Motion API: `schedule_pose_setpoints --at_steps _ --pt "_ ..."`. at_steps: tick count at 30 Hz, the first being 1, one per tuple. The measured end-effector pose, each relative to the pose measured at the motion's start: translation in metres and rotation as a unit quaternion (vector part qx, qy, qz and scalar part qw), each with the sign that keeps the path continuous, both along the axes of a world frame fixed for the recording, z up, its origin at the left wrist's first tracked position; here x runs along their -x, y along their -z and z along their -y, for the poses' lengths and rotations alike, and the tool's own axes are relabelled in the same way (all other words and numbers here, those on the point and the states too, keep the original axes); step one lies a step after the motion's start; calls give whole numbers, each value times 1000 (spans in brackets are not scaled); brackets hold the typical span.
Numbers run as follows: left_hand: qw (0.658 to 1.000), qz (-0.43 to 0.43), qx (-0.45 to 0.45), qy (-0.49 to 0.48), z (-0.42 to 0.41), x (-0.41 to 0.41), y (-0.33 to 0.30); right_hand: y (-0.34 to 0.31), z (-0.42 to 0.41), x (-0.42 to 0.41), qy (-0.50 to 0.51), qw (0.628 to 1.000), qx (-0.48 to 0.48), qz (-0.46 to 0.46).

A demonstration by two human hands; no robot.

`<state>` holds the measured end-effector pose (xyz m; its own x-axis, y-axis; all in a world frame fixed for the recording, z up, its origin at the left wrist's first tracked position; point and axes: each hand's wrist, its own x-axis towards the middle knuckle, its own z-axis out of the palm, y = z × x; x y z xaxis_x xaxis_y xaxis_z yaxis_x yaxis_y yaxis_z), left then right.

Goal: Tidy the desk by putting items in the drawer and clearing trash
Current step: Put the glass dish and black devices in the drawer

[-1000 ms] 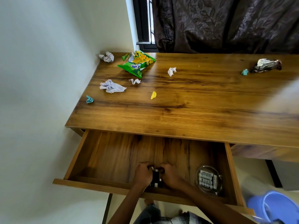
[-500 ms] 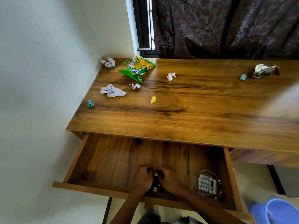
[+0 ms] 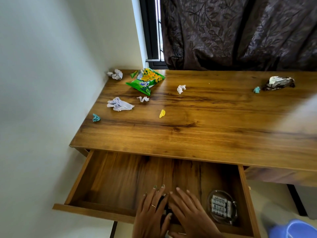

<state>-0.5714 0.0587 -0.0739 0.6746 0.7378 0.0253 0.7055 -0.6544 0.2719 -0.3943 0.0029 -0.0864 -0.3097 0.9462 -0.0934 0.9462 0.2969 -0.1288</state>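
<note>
The wooden desk (image 3: 214, 134) has its drawer (image 3: 96, 212) pulled open. My left hand (image 3: 152, 210) and my right hand (image 3: 190, 210) lie side by side over the drawer's front, fingers stretched out flat. A small dark object (image 3: 165, 207) shows in the gap between them, mostly hidden. A glass dish with batteries (image 3: 222, 206) sits in the drawer at the right. On the desktop lie a green snack bag (image 3: 145, 80), crumpled white papers (image 3: 119, 104) (image 3: 115, 74) (image 3: 181, 88) (image 3: 143, 99), a yellow scrap (image 3: 162, 113), teal scraps (image 3: 96, 117) (image 3: 256, 89) and a foil wrapper (image 3: 278, 82).
A pale wall (image 3: 42, 100) runs close along the desk's left side. A dark patterned curtain (image 3: 240, 31) and a window frame (image 3: 151, 31) stand behind the desk. A blue plastic bin (image 3: 298, 229) sits on the floor at the lower right.
Both hands have opened from closed fists around the dark object to flat, spread fingers over it. The view has tilted, showing more of the curtain.
</note>
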Motion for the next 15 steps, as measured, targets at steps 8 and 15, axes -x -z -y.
schedule_pose_setpoints --at_steps 8,15 --pt "999 -32 -32 -6 -17 -10 -3 3 -9 -6 40 997 -65 -2" --pt "998 -65 -7 -8 -47 -29 -5 -10 -39 -22 63 994 -87 4"
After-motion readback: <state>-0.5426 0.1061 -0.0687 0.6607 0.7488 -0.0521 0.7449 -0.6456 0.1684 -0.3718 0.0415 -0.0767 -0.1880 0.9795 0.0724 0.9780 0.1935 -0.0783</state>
